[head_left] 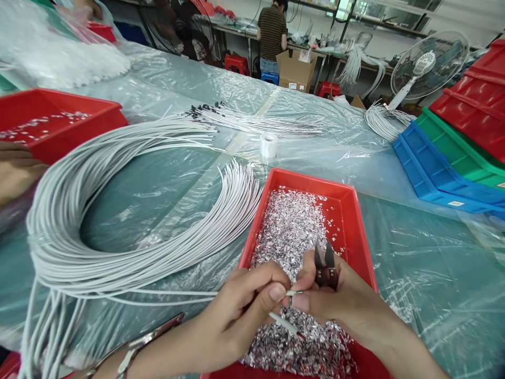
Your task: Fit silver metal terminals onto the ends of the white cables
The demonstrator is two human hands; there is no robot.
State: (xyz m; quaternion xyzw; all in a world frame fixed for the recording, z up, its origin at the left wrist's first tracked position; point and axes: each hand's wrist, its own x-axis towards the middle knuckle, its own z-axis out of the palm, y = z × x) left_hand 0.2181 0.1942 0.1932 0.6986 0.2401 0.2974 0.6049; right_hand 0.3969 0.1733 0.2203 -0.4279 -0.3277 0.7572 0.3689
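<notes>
Over a red tray (357, 231) of silvery foil scraps (292, 221), my two hands meet fingertip to fingertip. My left hand (246, 310) is closed in a pinch on a white cable (177, 301), near its end. A second cable end (284, 322) sticks out below those fingers, with a dark red tip. My right hand (347, 308) has small thread snips (325, 266) tucked in its palm, blades pointing up. Its thumb and forefinger pinch at the cable's tip, where a bit of green shows. To the left lies a large coiled bundle of white cables (158, 268).
A tape roll (269, 145) and a bundle with black ends (256, 122) lie behind the tray. Stacked bins (445, 173) stand at right, a red bin (79, 139) at left beside another person's hand (18, 171). A fan (428, 66) and a person (272, 34) are farther back.
</notes>
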